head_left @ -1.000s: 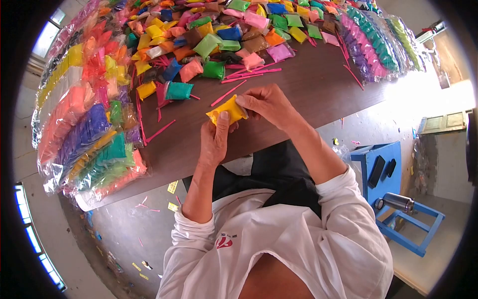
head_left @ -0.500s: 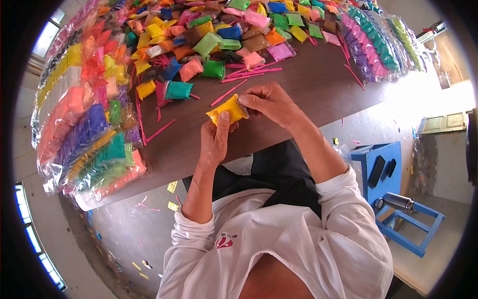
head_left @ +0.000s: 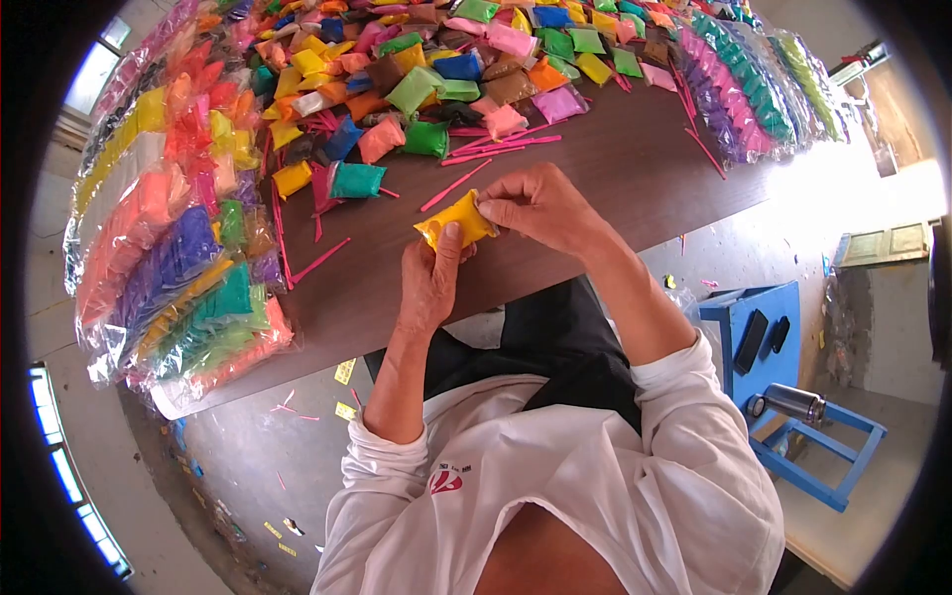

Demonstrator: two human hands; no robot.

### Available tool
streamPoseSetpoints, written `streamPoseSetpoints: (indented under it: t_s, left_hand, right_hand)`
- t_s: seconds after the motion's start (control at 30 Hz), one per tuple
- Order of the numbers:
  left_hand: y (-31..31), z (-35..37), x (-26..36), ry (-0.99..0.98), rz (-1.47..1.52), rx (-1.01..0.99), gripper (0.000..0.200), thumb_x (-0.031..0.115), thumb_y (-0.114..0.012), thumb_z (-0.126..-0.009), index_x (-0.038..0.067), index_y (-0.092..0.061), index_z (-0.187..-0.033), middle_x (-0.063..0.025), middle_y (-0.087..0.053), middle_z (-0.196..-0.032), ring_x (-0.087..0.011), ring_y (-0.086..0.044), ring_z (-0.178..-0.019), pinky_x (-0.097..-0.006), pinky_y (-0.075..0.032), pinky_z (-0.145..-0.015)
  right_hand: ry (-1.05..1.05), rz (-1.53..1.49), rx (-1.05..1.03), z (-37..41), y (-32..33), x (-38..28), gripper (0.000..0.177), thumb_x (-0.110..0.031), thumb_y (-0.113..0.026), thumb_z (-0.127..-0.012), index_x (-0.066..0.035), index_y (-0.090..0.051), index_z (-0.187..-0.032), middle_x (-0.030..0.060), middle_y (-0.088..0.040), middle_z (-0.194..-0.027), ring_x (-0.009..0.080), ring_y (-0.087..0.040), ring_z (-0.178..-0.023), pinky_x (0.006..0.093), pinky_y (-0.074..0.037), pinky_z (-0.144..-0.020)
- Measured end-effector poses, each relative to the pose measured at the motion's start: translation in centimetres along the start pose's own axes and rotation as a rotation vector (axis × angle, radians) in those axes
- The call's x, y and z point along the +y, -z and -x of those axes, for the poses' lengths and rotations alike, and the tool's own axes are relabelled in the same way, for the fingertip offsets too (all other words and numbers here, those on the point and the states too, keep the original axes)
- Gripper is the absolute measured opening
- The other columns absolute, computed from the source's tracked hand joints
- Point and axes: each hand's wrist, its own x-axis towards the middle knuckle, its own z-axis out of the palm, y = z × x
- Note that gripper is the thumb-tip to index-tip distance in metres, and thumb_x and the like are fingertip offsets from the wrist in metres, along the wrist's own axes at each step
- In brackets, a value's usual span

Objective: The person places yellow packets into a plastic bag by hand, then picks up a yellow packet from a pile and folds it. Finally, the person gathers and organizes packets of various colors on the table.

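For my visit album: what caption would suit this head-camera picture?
Left hand and right hand hold a yellow packet over a brown table strewn with colourful packets and pink sticks.

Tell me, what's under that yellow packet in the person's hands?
The yellow packet is held over the brown table. The left hand has its thumb on top; the right hand pinches one end. Any fingers beneath are hidden.

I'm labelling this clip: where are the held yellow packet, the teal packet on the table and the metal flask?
yellow packet (head_left: 454,220), head view, middle of its face
teal packet (head_left: 355,179), head view, its centre
metal flask (head_left: 793,402), head view, middle of its body
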Motion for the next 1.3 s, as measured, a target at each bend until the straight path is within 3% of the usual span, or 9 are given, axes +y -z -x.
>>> streamPoseSetpoints:
  t_s: [0.23, 0.73, 1.17, 1.3]
  left_hand:
    - [0.13, 0.06, -0.06, -0.005, -0.088, -0.009, 0.049, 0.043, -0.051, -0.1, -0.004, -0.062, -0.099, -0.0051, -0.064, -0.084, -0.0099, -0.059, -0.076, -0.0255, -0.047, -0.069]
    - [-0.06, 0.14, 0.26, 0.01, 0.006, 0.003, 0.047, 0.041, -0.051, -0.101, -0.004, -0.062, -0.106, -0.0052, -0.064, -0.09, -0.0099, -0.059, -0.08, -0.0246, -0.05, -0.073]
    - [-0.18, 0.15, 0.44, 0.026, -0.002, 0.011, 0.049, 0.042, -0.05, -0.101, -0.005, -0.061, -0.11, -0.0068, -0.065, -0.096, -0.0114, -0.061, -0.084, -0.0257, -0.052, -0.077]
    - [-0.61, 0.17, 0.85, 0.03, -0.007, 0.023, 0.049, 0.047, -0.048, -0.1, 0.0, -0.062, -0.105, -0.0028, -0.063, -0.087, -0.009, -0.056, -0.079, -0.0246, -0.045, -0.073]
  right_hand:
    - [0.054, 0.197, 0.064, 0.3, -0.1, -0.2, 0.018, -0.012, -0.065, -0.086, 0.004, -0.071, -0.09, 0.0099, -0.068, -0.07, 0.0124, -0.065, -0.062, 0.0279, -0.051, -0.058]
    - [-0.133, -0.095, -0.018, 0.48, 0.31, -0.52, 0.019, -0.015, -0.065, -0.093, 0.002, -0.071, -0.099, 0.0057, -0.069, -0.082, 0.0087, -0.064, -0.068, 0.0214, -0.05, -0.058]
    - [-0.14, -0.103, -0.018, 0.71, 0.41, -0.3, 0.019, -0.016, -0.065, -0.092, 0.0, -0.071, -0.099, 0.0049, -0.07, -0.081, 0.0086, -0.065, -0.067, 0.0202, -0.047, -0.054]
    - [-0.154, -0.122, -0.081, 0.89, 0.75, 0.2, 0.023, -0.019, -0.063, -0.094, 0.001, -0.07, -0.103, 0.0039, -0.07, -0.083, 0.0076, -0.066, -0.068, 0.0196, -0.046, -0.054]
